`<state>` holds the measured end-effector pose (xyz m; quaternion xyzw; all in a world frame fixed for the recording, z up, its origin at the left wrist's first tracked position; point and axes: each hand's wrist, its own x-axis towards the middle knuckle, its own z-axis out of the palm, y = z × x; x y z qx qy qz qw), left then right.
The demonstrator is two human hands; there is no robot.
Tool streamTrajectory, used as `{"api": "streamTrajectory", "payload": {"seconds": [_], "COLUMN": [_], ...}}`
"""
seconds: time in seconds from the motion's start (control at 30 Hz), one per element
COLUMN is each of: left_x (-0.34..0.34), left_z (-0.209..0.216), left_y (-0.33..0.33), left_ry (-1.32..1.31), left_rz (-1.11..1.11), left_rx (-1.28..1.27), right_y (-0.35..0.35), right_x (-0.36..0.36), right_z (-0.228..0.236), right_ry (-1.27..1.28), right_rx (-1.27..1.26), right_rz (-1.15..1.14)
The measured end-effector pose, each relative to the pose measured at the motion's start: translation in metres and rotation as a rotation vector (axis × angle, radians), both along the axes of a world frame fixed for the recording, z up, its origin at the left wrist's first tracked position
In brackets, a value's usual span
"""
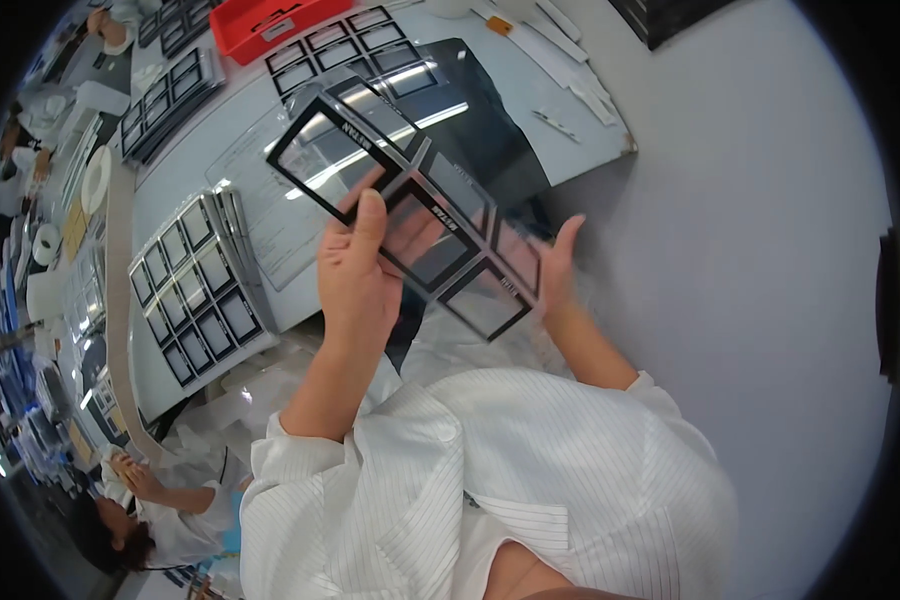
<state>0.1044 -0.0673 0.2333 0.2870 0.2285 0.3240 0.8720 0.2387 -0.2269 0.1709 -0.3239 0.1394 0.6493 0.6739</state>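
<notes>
A clear plastic sheet printed with black rectangular frames (460,258) is held tilted above the near side of the table. My left hand (358,265) grips its left edge, thumb on the front and fingers behind, showing through the clear plastic. At the sheet's right edge is my right hand (560,268), its thumb raised away from the sheet and its fingers stretched behind it, partly seen through the plastic. Beneath the held sheet, a dark glossy sheet (490,110) lies on the table.
On the white table (305,270) are a stack of framed sheets (195,285) at left and more framed sheets (355,50) at the back, beside a red bin (270,25). White strips (560,70) and a pen-like tool (555,126) lie at right. Another person (160,510) sits at lower left.
</notes>
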Motion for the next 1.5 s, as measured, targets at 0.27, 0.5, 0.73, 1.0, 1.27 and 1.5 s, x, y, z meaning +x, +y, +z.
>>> {"api": "streamTrajectory", "payload": {"seconds": [0.27,0.5,0.73,1.0,1.27,1.5], "left_x": [-0.069,-0.03,0.02,0.043,0.059,0.062], "left_z": [-0.05,-0.103,-0.169,-0.203,-0.19,-0.182], "left_y": [0.058,0.105,0.213,0.236,0.231,0.228], "left_ry": [-0.025,0.507,0.866,1.376,1.757,1.793], "left_rz": [-0.195,0.021,0.111,0.113,-0.066,-0.066], "left_rx": [-0.167,0.091,0.44,0.76,0.957,0.974], "right_y": [0.083,0.221,0.384,0.441,0.44,0.438], "right_x": [0.132,0.208,0.279,0.303,0.309,0.307], "right_z": [0.032,-0.009,-0.092,-0.159,-0.179,-0.173], "right_ry": [-1.183,-1.264,-1.559,-1.823,-1.73,-1.677], "right_rx": [0.107,0.185,0.156,0.092,0.042,0.044], "right_rz": [0.3,0.335,0.298,0.371,0.423,0.444]}}
